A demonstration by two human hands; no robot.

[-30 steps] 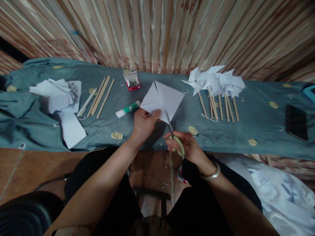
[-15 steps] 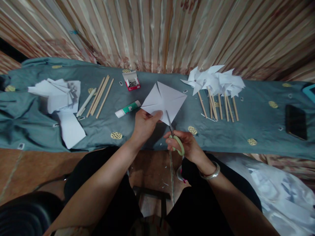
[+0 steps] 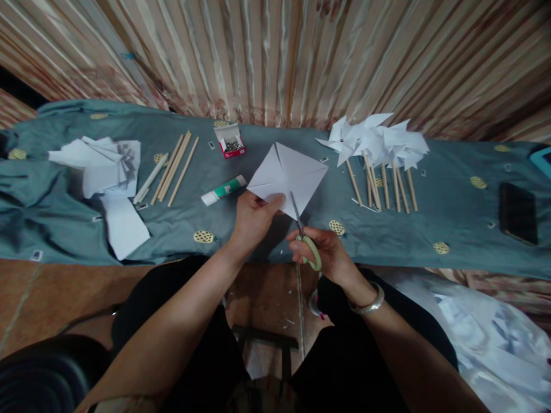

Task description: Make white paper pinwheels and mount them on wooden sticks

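My left hand [image 3: 255, 219] pinches the lower left edge of a white square sheet of paper [image 3: 303, 169], thumb on top. The sheet is held corner toward me, with slits running in from its far, left and right corners. My right hand [image 3: 321, 250] grips green-handled scissors [image 3: 317, 257] with fingers in the loops. The scissor blades lie at the sheet's near corner, pointing to its middle. A glue stick [image 3: 224, 190] lies just left of the paper. Behind it stands an open red and white box [image 3: 231, 142] of small metal pieces.
On the left are stacked paper sheets [image 3: 127, 229], a white rolled stick [image 3: 151, 178] and several wooden sticks [image 3: 175, 167]. Several paper pinwheels [image 3: 374, 140] on sticks lie at the back right. A dark phone [image 3: 517, 213] lies far right on the green cloth [image 3: 456, 195]. A pleated curtain [image 3: 275, 63] hangs behind.
Almost nothing differs. Both hands, the paper and the scissors keep nearly the same place, with only a very slight shift.
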